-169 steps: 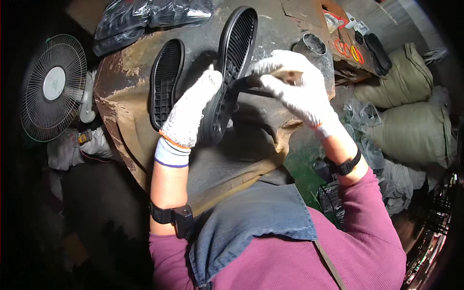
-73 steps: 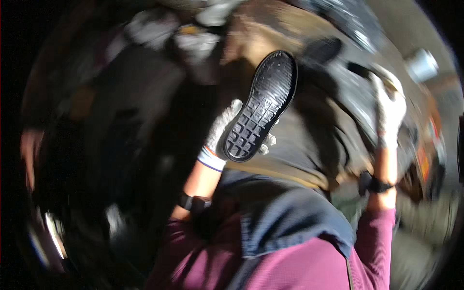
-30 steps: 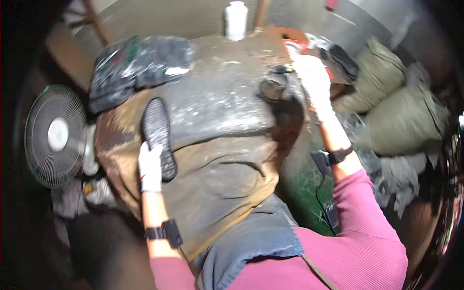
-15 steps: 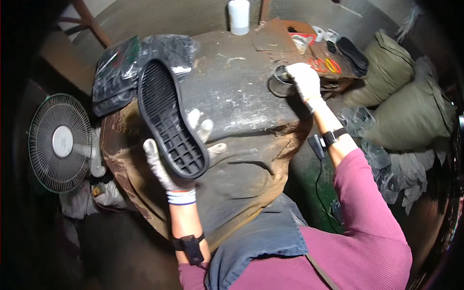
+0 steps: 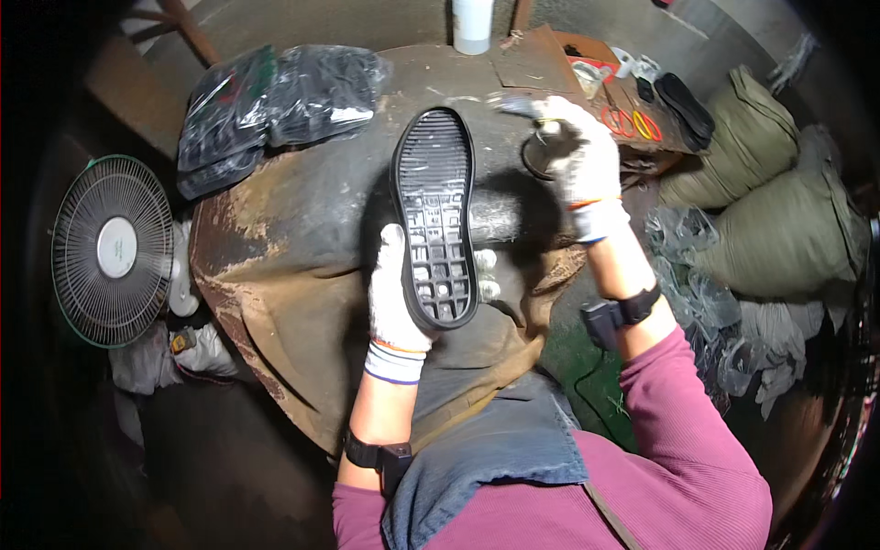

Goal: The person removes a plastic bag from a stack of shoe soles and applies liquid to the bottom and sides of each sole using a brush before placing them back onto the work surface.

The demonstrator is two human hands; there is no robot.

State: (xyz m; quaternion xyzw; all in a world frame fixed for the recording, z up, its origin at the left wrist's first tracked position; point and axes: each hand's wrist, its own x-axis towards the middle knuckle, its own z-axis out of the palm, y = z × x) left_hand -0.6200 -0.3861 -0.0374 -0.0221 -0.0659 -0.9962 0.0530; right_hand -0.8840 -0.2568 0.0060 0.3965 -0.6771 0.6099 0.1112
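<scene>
A black shoe sole (image 5: 434,220) is held nearly upright in my gloved left hand (image 5: 396,293), its ridged and gridded side showing. The thumb lies along its left edge, and fingertips show past the right edge. My gloved right hand (image 5: 587,156) is closed round a small brush (image 5: 515,104), whose end is smeared by motion and points left. Just below that hand stands a dark round pot (image 5: 533,158), partly hidden by the glove.
Plastic-wrapped black packs (image 5: 321,92) lie at the table's far left. A white bottle (image 5: 472,27) stands at the back. Scissors (image 5: 646,126) and dark soles (image 5: 683,110) rest at right, near full sacks (image 5: 779,229). A fan (image 5: 115,247) stands left.
My left hand has brought the sole rightward and turned it more upright. The right hand has lifted from the pot, and the brush now shows.
</scene>
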